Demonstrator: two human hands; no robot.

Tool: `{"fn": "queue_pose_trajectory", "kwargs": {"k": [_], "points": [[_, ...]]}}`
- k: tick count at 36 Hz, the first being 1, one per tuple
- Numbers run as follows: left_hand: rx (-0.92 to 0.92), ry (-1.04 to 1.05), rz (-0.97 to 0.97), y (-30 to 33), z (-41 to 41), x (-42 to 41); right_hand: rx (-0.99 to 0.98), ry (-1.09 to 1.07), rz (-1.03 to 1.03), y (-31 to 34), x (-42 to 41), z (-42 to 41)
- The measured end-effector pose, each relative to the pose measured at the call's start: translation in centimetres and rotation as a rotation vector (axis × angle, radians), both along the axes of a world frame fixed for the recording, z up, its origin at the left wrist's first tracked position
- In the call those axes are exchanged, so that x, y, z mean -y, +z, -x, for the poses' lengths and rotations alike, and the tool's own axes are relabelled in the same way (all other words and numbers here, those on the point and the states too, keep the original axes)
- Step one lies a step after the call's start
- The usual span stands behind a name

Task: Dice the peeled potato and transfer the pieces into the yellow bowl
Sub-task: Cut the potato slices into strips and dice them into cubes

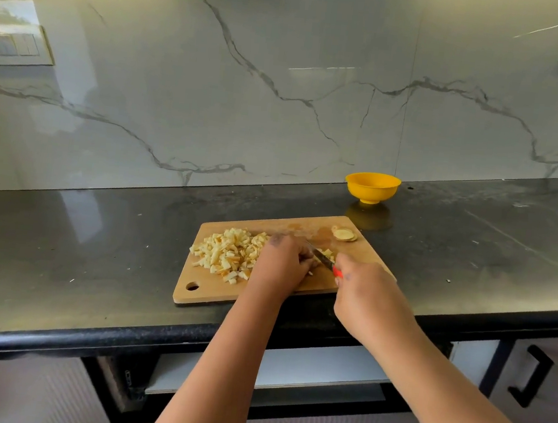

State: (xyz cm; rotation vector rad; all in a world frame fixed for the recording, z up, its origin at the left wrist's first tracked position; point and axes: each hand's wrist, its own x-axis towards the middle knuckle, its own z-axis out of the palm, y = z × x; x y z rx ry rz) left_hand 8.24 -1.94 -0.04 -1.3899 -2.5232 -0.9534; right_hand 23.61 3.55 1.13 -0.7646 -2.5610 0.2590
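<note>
Right hand (364, 289) grips a knife (322, 258) beside the left hand (282, 263) on the cutting board (214, 290).

The left hand (282, 263) is hiding the potato piece being cut; the right hand (362, 289) is covering most of the knife (322, 258) handle.

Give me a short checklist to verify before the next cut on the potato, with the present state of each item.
1. Right hand grips the knife by its red handle: ok.
2. Left hand steadies the piece under the blade: cannot tell, the hand hides it.
3. Left fingertips are away from the edge: cannot tell.
4. Diced pile lies left of the cutting zone: ok.
5. Cutting board lies flat on the counter: ok.
6. Yellow bowl stands upright behind the board, ready for the pieces: ok.
</note>
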Motion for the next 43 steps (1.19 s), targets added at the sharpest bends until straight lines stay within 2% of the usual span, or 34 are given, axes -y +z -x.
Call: {"fn": "queue_pose_trajectory", "kwargs": {"k": [7,16,24,37,40,43], "points": [[-0.058,-0.014,-0.004,-0.4,0.7,-0.4,0.029,-0.005,-0.027,-0.1,0.3,0.4],[-0.047,0.023,-0.021,-0.4,0.5,-0.2,0.164,-0.003,0.061,2.0,-0.2,-1.2],[-0.058,0.062,-0.072,-0.1,0.1,0.4,0.019,0.038,0.007,1.7,-0.9,-1.4],[-0.117,0.042,-0.02,-0.5,-0.2,0.4,0.071,0.029,-0.104,-0.9,0.7,0.8],[-0.122,0.048,-0.009,-0.5,-0.3,0.3,0.09,0.029,-0.045,-0.6,0.6,0.9],[-0.118,0.049,0.011,-0.4,-0.5,0.3,0.138,-0.002,0.101,1.0,-0.5,0.0]]}}
